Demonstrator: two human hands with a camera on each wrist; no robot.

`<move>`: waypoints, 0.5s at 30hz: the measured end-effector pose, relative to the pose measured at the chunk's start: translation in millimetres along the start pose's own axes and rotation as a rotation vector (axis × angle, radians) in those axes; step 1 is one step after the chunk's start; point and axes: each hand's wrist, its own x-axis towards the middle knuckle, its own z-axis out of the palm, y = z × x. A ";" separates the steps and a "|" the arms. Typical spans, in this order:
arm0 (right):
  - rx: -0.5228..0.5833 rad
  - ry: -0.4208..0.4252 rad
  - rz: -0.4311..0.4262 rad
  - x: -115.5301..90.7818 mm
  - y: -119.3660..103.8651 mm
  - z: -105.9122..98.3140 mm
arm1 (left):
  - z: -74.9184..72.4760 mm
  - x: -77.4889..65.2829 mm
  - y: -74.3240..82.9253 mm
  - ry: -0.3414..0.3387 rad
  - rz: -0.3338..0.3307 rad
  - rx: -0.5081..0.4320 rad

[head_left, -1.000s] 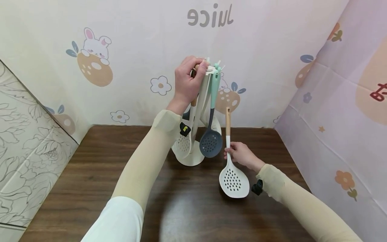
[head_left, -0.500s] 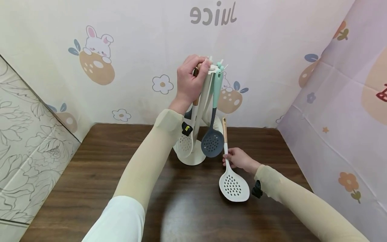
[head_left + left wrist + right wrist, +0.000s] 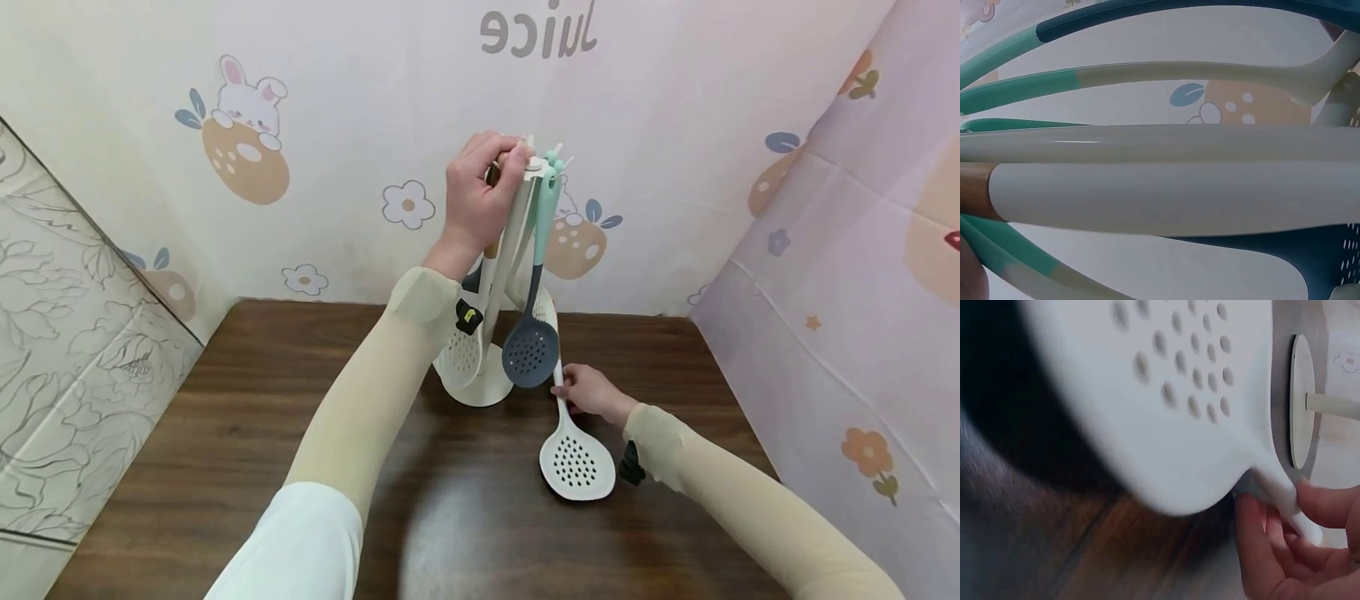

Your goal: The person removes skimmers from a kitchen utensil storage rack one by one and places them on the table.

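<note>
Thumb and bent fingers of the right hand pinch the neck of a white perforated turner, to the right of the utensil stand and near its base. From that grip the turner's broad head lies forward of the stand and to its right, while its long axis runs back along the stand's right side; the neck is lost to sight at the edge of the dark skimmer, so the turner's far end is hidden. The right hand is the nearer to the turner, for the left hand grips the stand at its top; whether a hung wooden handle is caught under those fingers too is hard to tell. The stand carries several utensils: the dark skimmer hangs at its front right by a mint handle, 1 white perforated utensil hangs at its front left, and 1 more perforated head shows at its back right. The left wrist view shows at least 3 mint-coloured handles around the stand.
</note>
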 end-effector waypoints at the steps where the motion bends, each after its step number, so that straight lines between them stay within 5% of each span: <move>1: -0.010 0.006 0.001 1.4 0.4 -0.6 | 0.3 0.5 -0.1 -0.003 -0.002 -0.002; 15: -0.107 0.033 -0.007 3.9 4.3 -1.8 | -1.8 -0.1 10.8 0.002 -0.028 0.006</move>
